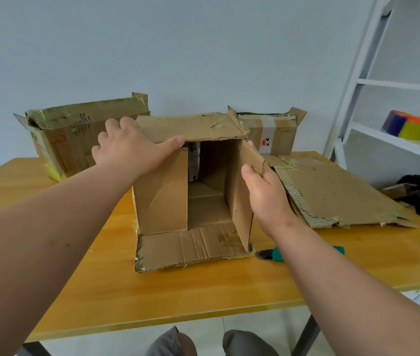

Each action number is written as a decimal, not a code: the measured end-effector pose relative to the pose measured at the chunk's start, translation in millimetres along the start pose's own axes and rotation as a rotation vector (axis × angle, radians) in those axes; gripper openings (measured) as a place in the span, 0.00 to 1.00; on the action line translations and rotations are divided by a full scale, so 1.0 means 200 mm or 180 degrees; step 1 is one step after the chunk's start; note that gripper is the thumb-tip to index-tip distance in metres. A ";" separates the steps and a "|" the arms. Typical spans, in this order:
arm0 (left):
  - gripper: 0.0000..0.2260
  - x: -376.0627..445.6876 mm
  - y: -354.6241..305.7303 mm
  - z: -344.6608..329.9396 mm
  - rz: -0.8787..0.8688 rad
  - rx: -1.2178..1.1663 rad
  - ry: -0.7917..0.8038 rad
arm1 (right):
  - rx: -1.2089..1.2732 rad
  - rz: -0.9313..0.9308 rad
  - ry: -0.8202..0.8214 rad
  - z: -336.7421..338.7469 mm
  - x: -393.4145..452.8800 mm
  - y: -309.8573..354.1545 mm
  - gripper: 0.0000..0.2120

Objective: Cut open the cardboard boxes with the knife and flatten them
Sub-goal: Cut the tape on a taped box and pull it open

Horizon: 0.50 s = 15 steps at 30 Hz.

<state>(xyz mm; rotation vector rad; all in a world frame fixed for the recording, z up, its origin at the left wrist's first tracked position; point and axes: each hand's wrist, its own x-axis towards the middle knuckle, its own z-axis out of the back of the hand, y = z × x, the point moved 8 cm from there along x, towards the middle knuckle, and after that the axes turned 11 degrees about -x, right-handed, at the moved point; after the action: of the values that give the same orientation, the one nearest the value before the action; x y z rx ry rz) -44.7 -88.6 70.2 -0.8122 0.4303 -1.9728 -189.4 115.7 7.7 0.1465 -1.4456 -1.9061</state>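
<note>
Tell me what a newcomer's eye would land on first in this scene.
First, the open cardboard box lying on its side mid-table, its opening toward the camera, with the left hand on its top edge and the right hand gripping its right flap. Next, the flattened cardboard to its right, and the green-handled knife lying on the yellow table under the right forearm. Two more boxes stand at the back.

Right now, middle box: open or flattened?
Open, not flattened: the middle box lies on its side, flaps spread, interior visible; left hand and right hand hold it.
</note>
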 end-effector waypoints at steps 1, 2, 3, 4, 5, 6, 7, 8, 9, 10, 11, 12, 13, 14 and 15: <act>0.50 0.01 0.01 0.00 0.0080 -0.0075 0.0034 | 0.0001 -0.0002 0.0040 -0.01 0.00 0.00 0.23; 0.50 0.01 0.02 0.00 0.0157 -0.0170 0.0072 | 0.0014 -0.0015 0.0083 -0.01 -0.01 0.01 0.23; 0.49 0.02 0.03 0.00 0.0225 -0.0312 0.0115 | 0.0030 -0.0034 0.0119 -0.02 -0.01 0.01 0.23; 0.48 0.03 0.04 0.01 0.0280 -0.0493 0.0176 | 0.0052 -0.0063 0.0134 -0.02 -0.02 0.01 0.23; 0.47 0.03 0.03 0.01 0.0316 -0.0675 0.0260 | 0.0098 -0.0108 0.0124 -0.01 -0.02 0.01 0.23; 0.45 0.03 0.03 0.01 0.0339 -0.0822 0.0365 | 0.0166 -0.0180 0.0096 -0.01 -0.02 0.00 0.22; 0.43 0.03 0.02 0.01 0.0355 -0.0933 0.0480 | 0.0252 -0.0256 0.0068 0.00 -0.02 0.00 0.22; 0.42 0.04 0.02 0.01 0.0382 -0.1039 0.0597 | 0.0336 -0.0324 0.0041 0.00 -0.03 -0.01 0.22; 0.41 0.04 0.02 0.01 0.0416 -0.1153 0.0699 | 0.0396 -0.0385 0.0024 0.00 -0.03 -0.01 0.21; 0.41 0.04 0.03 0.00 0.0447 -0.1259 0.0778 | 0.0428 -0.0440 0.0019 0.00 -0.03 -0.02 0.21; 0.41 0.04 0.04 0.00 0.0474 -0.1310 0.0824 | 0.0447 -0.0486 0.0022 -0.01 -0.03 -0.02 0.21; 0.41 0.03 0.05 0.00 0.0496 -0.1318 0.0838 | 0.0466 -0.0539 0.0038 -0.01 -0.04 -0.02 0.21; 0.41 0.02 0.07 0.01 0.0512 -0.1335 0.0817 | 0.0479 -0.0580 0.0068 -0.02 -0.05 -0.02 0.22; 0.41 0.01 0.08 0.01 0.0536 -0.1402 0.0775 | 0.0475 -0.0591 0.0112 -0.03 -0.06 -0.01 0.22; 0.42 0.00 0.09 0.01 0.0578 -0.1494 0.0716 | 0.0457 -0.0577 0.0155 -0.03 -0.07 0.00 0.22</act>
<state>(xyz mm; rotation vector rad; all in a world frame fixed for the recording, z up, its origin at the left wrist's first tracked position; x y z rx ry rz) -31.5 -96.8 61.5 -0.8030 1.0909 -1.8207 -175.5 118.9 0.3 0.4011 -1.5817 -1.9256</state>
